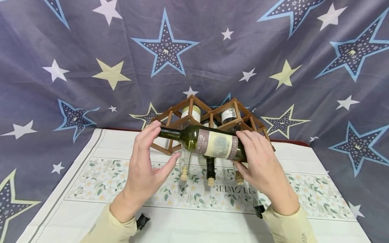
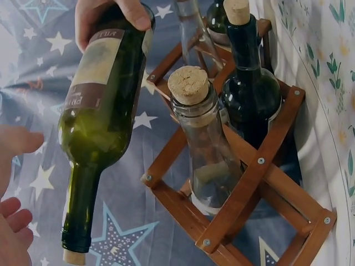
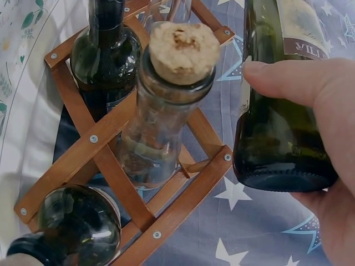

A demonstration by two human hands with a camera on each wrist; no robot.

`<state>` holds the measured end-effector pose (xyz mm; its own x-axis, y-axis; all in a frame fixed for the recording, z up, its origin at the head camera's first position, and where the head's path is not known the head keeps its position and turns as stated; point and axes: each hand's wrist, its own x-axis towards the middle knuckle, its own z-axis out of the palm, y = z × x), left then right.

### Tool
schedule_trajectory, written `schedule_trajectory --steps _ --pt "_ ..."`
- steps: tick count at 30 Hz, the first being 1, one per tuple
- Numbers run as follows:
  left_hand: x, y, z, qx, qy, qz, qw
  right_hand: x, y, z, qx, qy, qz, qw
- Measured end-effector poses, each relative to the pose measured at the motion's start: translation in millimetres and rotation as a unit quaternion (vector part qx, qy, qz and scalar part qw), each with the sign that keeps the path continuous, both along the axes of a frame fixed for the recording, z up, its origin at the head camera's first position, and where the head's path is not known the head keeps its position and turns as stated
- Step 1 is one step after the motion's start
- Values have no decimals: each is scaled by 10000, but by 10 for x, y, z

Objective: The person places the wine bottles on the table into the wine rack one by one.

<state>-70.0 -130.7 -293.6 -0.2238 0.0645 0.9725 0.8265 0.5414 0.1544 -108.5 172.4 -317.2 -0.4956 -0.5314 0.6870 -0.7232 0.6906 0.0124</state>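
Observation:
Over the rack, my right hand (image 1: 261, 162) grips a green glass wine bottle (image 1: 222, 144) around its base end, thumb on one side and fingers on the other. The bottle lies nearly level in the head view, its neck pointing left. A cork (image 2: 74, 256) closes its mouth in the left wrist view. My left hand (image 1: 149, 168) is spread beside the neck, thumb and fingers apart; in the left wrist view its fingers (image 2: 19, 221) stand clear of the glass. Behind and below is a wooden lattice wine rack (image 2: 260, 160) holding several corked bottles, among them a clear bottle (image 2: 208, 149) and a dark bottle (image 2: 249, 94).
The rack stands on a table with a white floral cloth (image 1: 100, 216), near the table's back edge. A grey curtain with stars (image 1: 212, 60) hangs behind. Corked necks, such as the middle dark neck (image 1: 210, 168), jut from the rack toward me.

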Motion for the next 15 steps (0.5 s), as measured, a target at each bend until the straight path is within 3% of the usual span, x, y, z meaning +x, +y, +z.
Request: schedule_trajectory --steps 15 --pt "-126 -138 -152 -1001 -426 167 9939 13 -16 30 252 137 15 9996"
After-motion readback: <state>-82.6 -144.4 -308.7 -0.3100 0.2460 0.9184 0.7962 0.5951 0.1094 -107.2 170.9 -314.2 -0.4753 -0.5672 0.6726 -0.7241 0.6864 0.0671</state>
